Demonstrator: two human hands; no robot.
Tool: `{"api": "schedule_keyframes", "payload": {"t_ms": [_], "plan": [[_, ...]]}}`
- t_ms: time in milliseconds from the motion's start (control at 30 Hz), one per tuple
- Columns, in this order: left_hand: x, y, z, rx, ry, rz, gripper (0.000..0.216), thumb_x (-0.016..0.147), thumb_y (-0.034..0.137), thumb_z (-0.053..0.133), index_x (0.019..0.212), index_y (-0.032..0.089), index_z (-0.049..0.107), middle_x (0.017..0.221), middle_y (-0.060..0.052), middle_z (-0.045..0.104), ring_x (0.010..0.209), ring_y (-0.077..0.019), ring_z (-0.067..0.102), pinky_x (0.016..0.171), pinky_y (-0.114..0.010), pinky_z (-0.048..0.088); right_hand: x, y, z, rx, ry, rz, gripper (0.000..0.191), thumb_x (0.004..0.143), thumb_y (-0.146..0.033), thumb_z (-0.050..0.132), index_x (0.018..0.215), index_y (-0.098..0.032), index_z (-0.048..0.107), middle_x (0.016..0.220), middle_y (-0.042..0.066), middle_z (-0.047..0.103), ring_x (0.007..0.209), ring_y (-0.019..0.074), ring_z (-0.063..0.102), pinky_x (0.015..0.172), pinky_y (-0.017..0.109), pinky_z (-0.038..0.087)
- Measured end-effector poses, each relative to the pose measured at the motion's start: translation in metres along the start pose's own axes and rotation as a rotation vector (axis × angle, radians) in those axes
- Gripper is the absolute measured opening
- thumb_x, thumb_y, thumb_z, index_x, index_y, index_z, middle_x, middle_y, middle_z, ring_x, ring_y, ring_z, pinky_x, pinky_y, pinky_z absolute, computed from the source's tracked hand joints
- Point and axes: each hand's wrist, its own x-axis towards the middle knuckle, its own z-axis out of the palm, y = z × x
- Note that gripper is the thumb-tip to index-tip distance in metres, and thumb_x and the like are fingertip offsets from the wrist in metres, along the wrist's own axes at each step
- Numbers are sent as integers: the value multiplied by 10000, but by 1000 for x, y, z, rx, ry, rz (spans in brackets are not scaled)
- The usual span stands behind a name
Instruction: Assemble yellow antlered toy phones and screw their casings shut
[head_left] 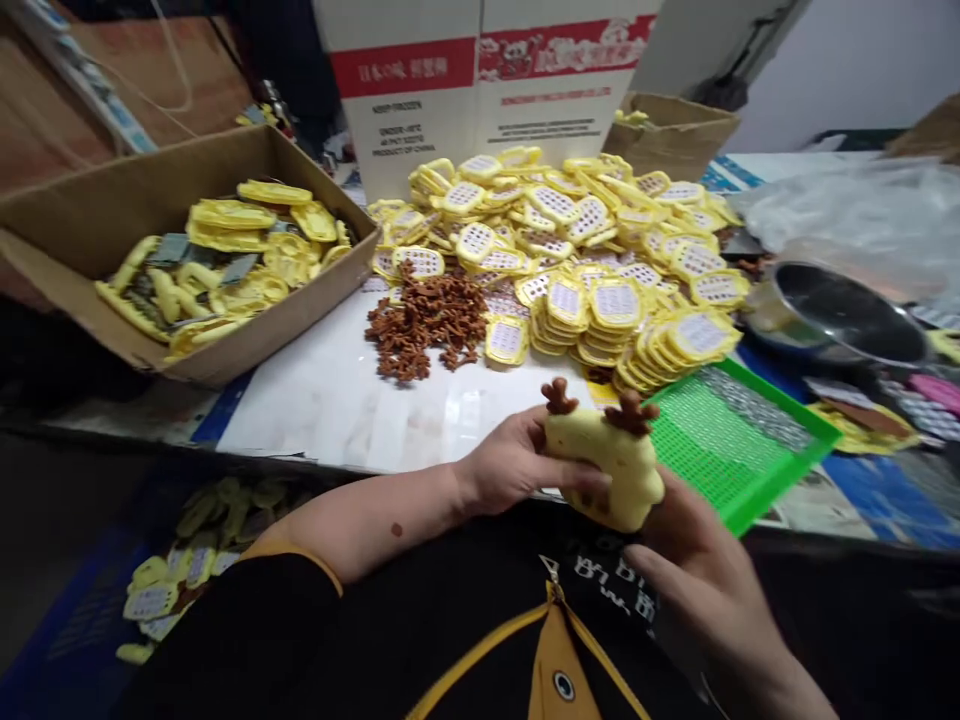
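Note:
My left hand (517, 465) and my right hand (701, 570) together hold a yellow deer-shaped toy (611, 460) with two brown antlers on top, just in front of my chest. Left fingers wrap its left side. The right hand cups it from below and right, thumb against its body. A pile of loose brown antler pieces (427, 320) lies on the white tabletop (337, 400) beyond the hands. Behind it spreads a big heap of yellow calculator-like pieces (592, 260).
A cardboard box (90, 220) of yellow parts stands at the left. A green mesh tray (739, 435) lies right of the hands, a metal bowl (840, 315) beyond it. A white printed carton (480, 80) stands at the back. More yellow pieces (180, 570) lie on the floor, lower left.

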Motion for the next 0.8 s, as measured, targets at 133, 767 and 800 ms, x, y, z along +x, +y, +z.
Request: {"api": "schedule_keyframes", "payload": {"t_ms": [133,767,800], "plan": [[-30,12,-17,104,26,13,428,510,278,873,887,182,694,1090,-87,668,1147,-302,567,1047,-486,386,33,25,47,60,-179,-20,255,771,-349,689,973,-194,677,881,75,746,728,215,696,632,297,593],[-165,44,-81,287,521,292,200,634,91,683,800,202,692,841,-17,697,833,-191,648,930,-387,478,65,37,133,-221,-823,-113,517,723,-436,720,1187,-240,601,1149,88,695,1018,281,667,787,377,593],[-186,52,-89,370,563,241,213,628,100,701,822,188,693,878,-37,709,847,-200,656,916,-402,486,66,34,133,-255,-859,-139,563,724,-433,719,1241,-264,574,1210,89,669,1078,294,647,811,393,590]]}}
